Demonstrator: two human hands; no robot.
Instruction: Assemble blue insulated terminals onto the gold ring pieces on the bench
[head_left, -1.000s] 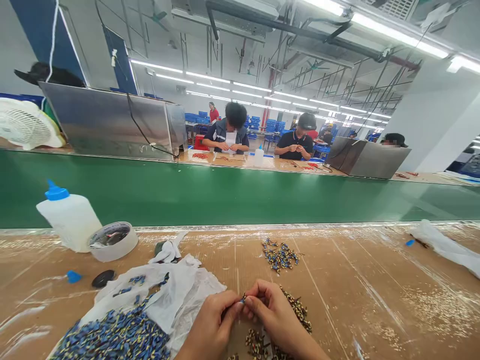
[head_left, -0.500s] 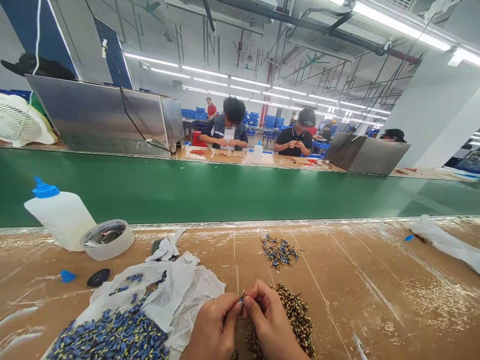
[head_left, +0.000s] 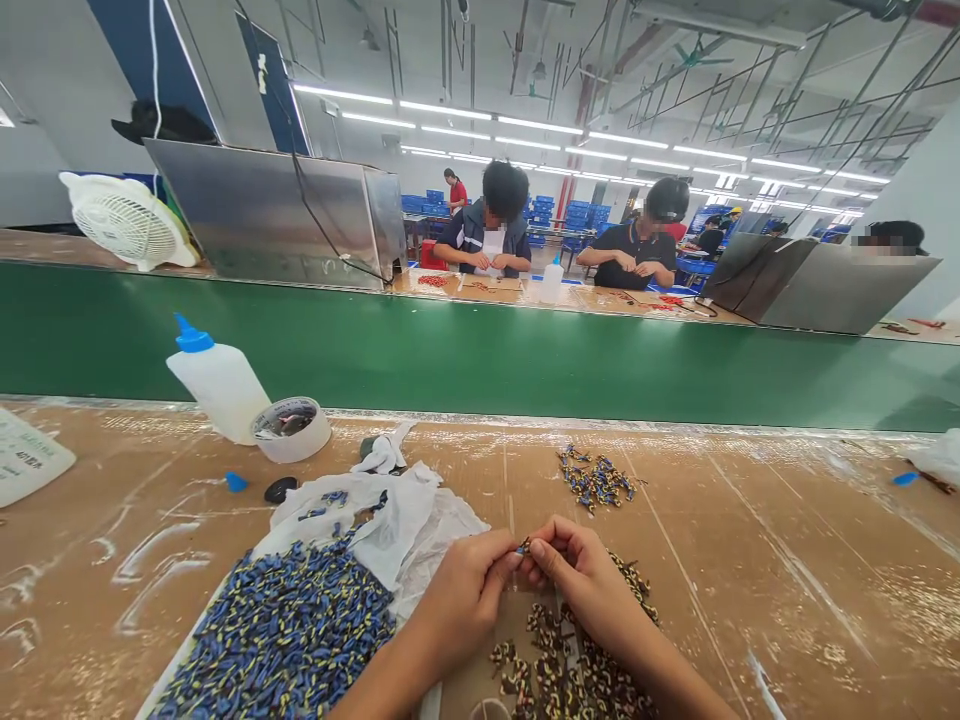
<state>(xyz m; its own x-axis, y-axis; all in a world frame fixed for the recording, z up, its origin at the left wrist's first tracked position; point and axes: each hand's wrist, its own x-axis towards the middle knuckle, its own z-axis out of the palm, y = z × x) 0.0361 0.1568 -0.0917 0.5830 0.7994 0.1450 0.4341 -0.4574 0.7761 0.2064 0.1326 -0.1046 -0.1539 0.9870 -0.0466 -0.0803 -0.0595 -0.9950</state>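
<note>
A tiny piece point(head_left: 522, 548) is pinched by left hand point(head_left: 472, 582) and right hand point(head_left: 581, 575) toward the table's point(head_left: 724, 560) near edge. Steadiness is perhaps sought.

Factory floor — workers point(head_left: 517, 238) across a green belt point(head_left: 480, 355), stacked blue crates point(head_left: 577, 216), strip lights point(head_left: 540, 126), heaped small parts point(head_left: 292, 630)

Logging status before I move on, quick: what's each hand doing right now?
Left hand: closed, pinching a small blue piece.
Right hand: closed at the same piece; exact grip too small to tell.
</note>
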